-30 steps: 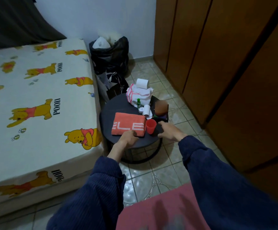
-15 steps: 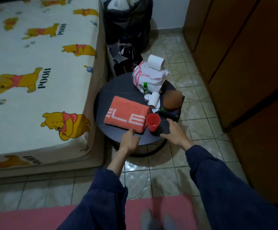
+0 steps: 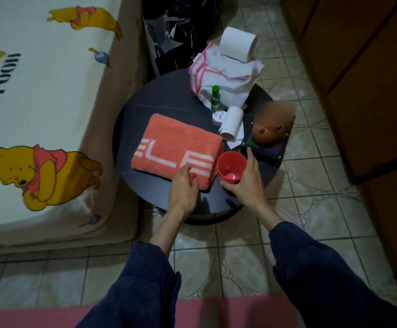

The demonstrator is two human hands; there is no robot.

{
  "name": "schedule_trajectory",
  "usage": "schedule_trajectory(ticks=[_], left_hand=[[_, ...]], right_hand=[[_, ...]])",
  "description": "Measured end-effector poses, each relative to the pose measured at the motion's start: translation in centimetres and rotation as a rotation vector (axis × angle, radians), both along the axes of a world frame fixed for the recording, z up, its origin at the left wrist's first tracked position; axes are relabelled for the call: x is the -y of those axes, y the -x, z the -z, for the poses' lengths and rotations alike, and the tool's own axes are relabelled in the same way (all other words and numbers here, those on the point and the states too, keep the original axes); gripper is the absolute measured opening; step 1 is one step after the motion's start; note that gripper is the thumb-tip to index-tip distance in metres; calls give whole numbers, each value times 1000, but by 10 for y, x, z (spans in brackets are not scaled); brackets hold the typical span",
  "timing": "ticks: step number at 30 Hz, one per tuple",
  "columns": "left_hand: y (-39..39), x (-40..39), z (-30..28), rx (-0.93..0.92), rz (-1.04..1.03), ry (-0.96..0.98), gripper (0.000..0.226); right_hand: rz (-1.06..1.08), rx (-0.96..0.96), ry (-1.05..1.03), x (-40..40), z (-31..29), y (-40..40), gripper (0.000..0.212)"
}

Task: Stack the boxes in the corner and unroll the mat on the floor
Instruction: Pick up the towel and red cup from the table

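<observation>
Pink mat [image 3: 192, 311] lies flat on the tiled floor at six o'clock, while right hand [image 3: 245, 181] cups an empty red plastic cup [image 3: 231, 167] on the round table [image 3: 169, 105], left hand [image 3: 183, 188] resting relaxed on a folded terry towel [image 3: 176, 147].

Dim indoor light with a warm cast. Soft hand shadows fall on the round dark counter [image 3: 159, 107] near its front edge. Brown wooden wardrobe [image 3: 370, 91] at right nearly black. Wide-angle bending at edges. Slight overall softness; pink floor mat [image 3: 39, 316] at bottom blurred.
</observation>
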State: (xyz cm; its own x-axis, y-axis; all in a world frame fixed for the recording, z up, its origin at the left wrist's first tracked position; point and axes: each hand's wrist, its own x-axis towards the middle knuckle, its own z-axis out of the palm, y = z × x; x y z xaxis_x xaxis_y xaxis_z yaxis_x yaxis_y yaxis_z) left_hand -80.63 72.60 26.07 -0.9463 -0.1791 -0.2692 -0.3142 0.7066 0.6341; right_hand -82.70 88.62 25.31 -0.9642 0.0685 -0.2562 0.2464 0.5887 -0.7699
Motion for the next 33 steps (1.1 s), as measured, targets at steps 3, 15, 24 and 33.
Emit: schedule_trajectory(ticks=[3,15,24,33], left_hand=[[19,-2,24,-36,131,159,54],[11,-18,69,-55,253,385,63],[6,-16,41,-111,126,243,40],[63,73,51,215,-248,31,83]], right_hand=[[62,-32,74,0,20,6,114],[290,-182,215,-3,35,2,87],[358,-201,127,-13,29,4,89],[355,-214,92,-7,34,5,91]])
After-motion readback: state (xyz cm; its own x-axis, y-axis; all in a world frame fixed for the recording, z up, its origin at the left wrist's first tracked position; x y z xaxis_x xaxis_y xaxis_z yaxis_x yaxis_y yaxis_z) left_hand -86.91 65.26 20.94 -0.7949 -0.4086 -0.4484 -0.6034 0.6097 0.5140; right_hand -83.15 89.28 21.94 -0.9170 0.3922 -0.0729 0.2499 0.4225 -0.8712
